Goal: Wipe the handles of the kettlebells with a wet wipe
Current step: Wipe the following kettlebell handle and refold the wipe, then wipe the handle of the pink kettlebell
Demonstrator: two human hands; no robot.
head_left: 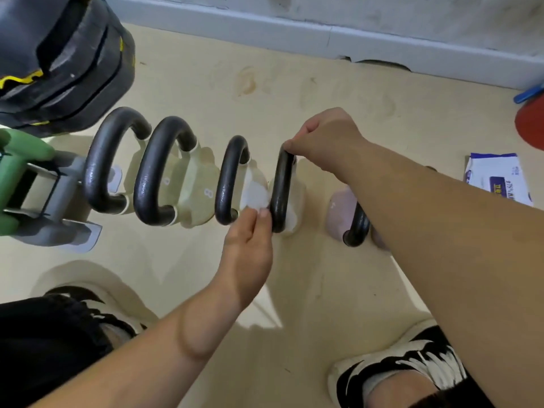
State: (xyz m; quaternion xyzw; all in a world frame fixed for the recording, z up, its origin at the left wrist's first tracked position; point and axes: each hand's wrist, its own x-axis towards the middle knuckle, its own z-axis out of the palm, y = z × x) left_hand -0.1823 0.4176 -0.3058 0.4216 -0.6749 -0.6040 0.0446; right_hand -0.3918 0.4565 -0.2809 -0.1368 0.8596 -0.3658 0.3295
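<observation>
Five kettlebells (200, 187) in a row on the floor (323, 92), roughly parallel to its far edge at the wall. Step in hand: handle 4 (281, 195), counted from the left.

Right hand (323, 136) is curled over the top of handle 4, thumb pinching it — steadies the bell. Left hand (250, 245) pinches the wipe (255, 198) between thumb and fingertips. The wipe is against the left face of handle 4, in the gap toward handle 3 (229, 181).

Judgement: only one face is covered at present. Better to fold the wipe round the bar and run the full arc, base to base. Move the right hand off the top too, or that patch gets skipped.

Handle 5 (357, 228), partly hidden under the right forearm, is probably next. Pack (497, 178) lies near the floor's right edge — fresh wipe if this one dries.
</observation>
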